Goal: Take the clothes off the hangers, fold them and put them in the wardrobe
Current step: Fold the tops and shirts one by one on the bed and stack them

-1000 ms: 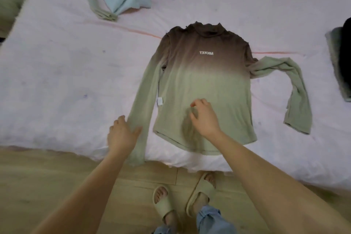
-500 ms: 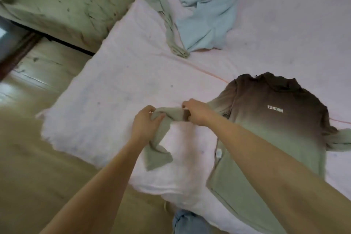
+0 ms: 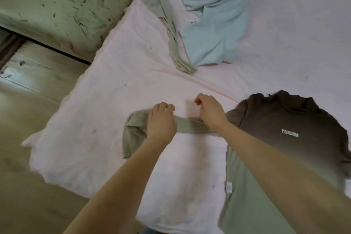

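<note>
A long-sleeved top [image 3: 284, 138], brown at the collar fading to green, lies flat on the pale pink bed [image 3: 117, 81] at the right. Its left sleeve [image 3: 133, 135] is stretched out sideways across the sheet. My left hand [image 3: 161, 121] grips the sleeve near the cuff end, fingers curled over the cloth. My right hand [image 3: 210, 112] grips the same sleeve closer to the shoulder. The cuff end hangs bent down past my left hand.
A light blue garment [image 3: 212, 24] and a grey-green garment [image 3: 163, 5] lie crumpled at the far side of the bed. A worn green padded piece of furniture [image 3: 57, 5] stands at the upper left. Wooden floor [image 3: 28, 138] runs along the bed's left edge.
One second ago my hands rested on the top's hem and sleeve. Since then both took hold of the left sleeve and pulled it out straight to the left, laying it lower on the sheet.
</note>
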Available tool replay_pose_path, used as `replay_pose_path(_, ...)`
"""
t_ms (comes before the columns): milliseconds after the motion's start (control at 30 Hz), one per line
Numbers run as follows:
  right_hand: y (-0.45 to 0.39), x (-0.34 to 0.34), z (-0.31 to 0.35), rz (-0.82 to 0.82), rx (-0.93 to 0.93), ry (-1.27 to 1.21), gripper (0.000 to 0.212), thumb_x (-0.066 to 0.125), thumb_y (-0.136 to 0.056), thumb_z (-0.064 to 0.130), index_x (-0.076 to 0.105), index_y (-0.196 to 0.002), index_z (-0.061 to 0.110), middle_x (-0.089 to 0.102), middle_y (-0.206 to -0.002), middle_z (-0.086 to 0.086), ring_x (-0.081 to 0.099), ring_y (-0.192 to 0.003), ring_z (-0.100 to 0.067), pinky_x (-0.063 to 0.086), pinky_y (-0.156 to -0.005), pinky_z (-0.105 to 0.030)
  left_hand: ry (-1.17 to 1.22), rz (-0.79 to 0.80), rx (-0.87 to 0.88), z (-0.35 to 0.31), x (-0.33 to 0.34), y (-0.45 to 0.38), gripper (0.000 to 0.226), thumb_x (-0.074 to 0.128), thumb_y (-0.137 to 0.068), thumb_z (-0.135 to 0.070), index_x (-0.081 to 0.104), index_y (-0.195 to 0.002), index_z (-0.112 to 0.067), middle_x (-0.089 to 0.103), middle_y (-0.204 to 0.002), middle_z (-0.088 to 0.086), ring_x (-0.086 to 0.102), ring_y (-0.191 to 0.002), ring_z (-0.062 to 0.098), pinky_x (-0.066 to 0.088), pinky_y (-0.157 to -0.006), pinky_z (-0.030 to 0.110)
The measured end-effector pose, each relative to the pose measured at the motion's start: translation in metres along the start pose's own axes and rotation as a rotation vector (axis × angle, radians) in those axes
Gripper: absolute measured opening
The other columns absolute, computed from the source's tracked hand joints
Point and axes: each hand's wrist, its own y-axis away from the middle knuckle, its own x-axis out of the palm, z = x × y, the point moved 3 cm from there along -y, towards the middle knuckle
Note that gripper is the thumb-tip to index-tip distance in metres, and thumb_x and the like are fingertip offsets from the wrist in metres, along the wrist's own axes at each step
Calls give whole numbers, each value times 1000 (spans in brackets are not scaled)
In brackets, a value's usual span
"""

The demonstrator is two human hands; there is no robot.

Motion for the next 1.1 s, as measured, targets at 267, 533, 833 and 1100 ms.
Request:
replay_pose_path(267, -1, -71, -102, 66, 69, 347, 44, 41, -79, -10, 53, -117, 9, 56, -114, -11, 44, -111, -27, 43, -79, -38, 275, 310, 104, -104, 56, -41, 38, 46, -100, -32, 54, -130, -11, 59, -127, 9, 52, -117, 28, 40, -99, 38)
replay_pose_path(533, -25, -71, -169, 339, -53, 517, 24, 49, -89, 2, 50, -112, 9, 53, -117, -14, 49, -110, -31, 36, -74, -35, 288, 512, 10, -154, 95, -77, 43, 56, -91, -50, 62, -111, -13, 65, -105, 3, 59, -102, 24, 46, -88, 35)
replay_pose_path(833, -33, -109, -186, 376, -34, 41, 21, 63, -77, 6, 45, -76, 16, 48, -79, 1, 50, -81, -24, 37, -61, -32, 626, 506, -42, -173, 72, -90, 35, 77, -77, -18, 49, -58, -19, 45, -59, -6, 42, -57, 8, 30, -53, 17)
replay_pose_path(1100, -64, -95, -178, 368, 59, -242, 9, 64, -89, 9, 57, -84, 11, 56, -84, -3, 63, -66, -23, 52, -56, -27, 300, 144, 5, -165, 78, -88, 20, 61, -90, -25, 46, -78, -26, 56, -75, -9, 59, -79, 22, 40, -66, 30)
